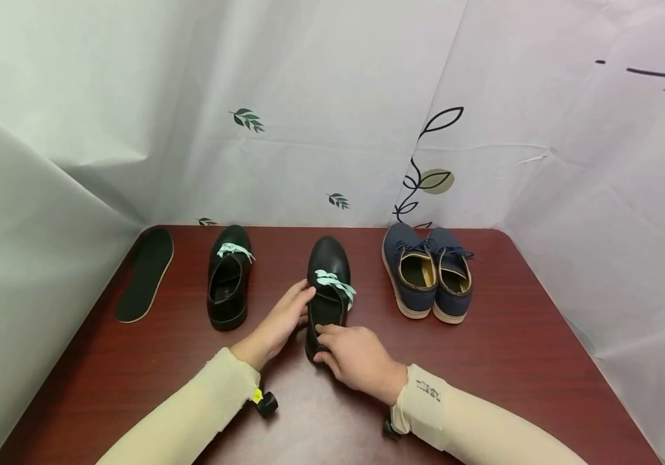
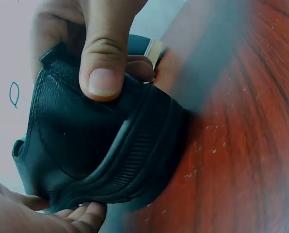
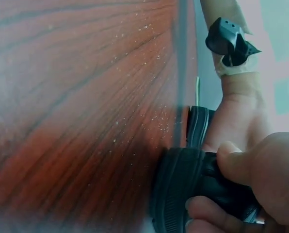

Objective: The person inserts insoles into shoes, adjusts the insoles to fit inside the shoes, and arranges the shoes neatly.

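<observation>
A black leather shoe (image 1: 329,258) with pale mint laces sits toe away on the table, between both hands. My right hand (image 1: 361,358) grips its heel end, fingertips at the opening's rim. The right wrist view shows the thumb and fingers on either side of the heel (image 3: 178,189). Along the shoe's left side, my left hand (image 1: 280,320) holds the wall beside the opening. In the left wrist view, some left fingers (image 2: 88,217) lie against the outer side near the sole. The inside of the shoe is partly hidden by the right hand.
The matching black shoe (image 1: 229,310) stands to the left, its laces mint too. A dark insole (image 1: 146,278) lies flat by the table's left edge. Two navy shoes (image 1: 416,300) stand together at the right. White printed cloth (image 1: 309,97) hangs behind the reddish-brown table (image 1: 518,361).
</observation>
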`<state>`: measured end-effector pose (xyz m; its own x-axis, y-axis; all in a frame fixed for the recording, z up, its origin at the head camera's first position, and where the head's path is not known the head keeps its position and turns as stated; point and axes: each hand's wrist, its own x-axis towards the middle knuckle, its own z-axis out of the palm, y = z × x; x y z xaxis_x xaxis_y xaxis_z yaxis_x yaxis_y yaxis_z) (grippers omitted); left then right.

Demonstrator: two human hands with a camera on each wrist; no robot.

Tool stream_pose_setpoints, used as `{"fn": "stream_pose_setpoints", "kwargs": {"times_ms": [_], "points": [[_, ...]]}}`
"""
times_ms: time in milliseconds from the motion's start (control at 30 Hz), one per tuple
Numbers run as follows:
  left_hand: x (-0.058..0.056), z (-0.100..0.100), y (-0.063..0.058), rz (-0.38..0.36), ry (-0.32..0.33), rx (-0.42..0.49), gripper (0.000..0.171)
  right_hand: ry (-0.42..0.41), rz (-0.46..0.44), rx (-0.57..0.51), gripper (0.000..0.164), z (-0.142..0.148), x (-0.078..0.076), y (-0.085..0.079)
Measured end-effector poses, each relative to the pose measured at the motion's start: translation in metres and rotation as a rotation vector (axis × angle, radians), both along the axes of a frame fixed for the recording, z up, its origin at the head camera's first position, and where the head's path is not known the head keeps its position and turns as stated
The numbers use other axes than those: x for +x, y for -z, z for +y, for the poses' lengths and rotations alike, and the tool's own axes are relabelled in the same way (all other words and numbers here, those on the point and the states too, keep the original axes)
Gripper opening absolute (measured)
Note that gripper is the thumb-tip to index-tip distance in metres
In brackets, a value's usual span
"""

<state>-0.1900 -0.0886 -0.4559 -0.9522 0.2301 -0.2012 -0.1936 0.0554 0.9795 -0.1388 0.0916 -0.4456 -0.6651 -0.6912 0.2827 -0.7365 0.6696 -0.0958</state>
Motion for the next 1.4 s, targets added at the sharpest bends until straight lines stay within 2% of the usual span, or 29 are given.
{"fn": "stream_pose_setpoints", "kwargs": {"times_ms": [200, 367, 500, 633, 867, 933, 1167, 1267, 1400], "points": [[-0.003, -0.015, -0.016, 0.034, -0.094, 0.079, 0.055, -0.01, 0.03, -0.011, 0.023, -0.01, -0.009, -0.006], [-0.01, -0.029, -0.032, 0.027, -0.168, 0.107, 0.056, 0.019, 0.033, 0.014, 0.033, -0.026, -0.022, -0.013], [-0.016, -0.04, -0.038, 0.049, -0.211, 0.121, 0.059, 0.031, 0.02, 0.014, 0.037, -0.042, -0.033, -0.017], [-0.024, -0.047, -0.036, 0.041, -0.257, 0.118, 0.062, 0.033, 0.038, 0.007, 0.03, -0.055, -0.043, -0.015], [-0.038, -0.041, -0.03, -0.01, -0.304, -0.025, 0.077, 0.048, 0.065, -0.015, 0.024, -0.067, -0.052, -0.004], [-0.04, -0.039, -0.027, -0.034, -0.31, -0.039, 0.079, 0.048, 0.059, -0.005, 0.024, -0.069, -0.054, 0.0], [-0.043, -0.037, -0.02, -0.126, -0.329, -0.008, 0.08, 0.008, 0.053, -0.02, 0.022, -0.072, -0.061, 0.012], [-0.042, -0.036, -0.019, -0.122, -0.321, -0.046, 0.083, -0.038, 0.087, -0.024, 0.02, -0.073, -0.064, 0.016], [-0.038, -0.034, -0.019, -0.09, -0.296, -0.109, 0.084, -0.05, 0.125, -0.009, 0.018, -0.073, -0.066, 0.018]]}}
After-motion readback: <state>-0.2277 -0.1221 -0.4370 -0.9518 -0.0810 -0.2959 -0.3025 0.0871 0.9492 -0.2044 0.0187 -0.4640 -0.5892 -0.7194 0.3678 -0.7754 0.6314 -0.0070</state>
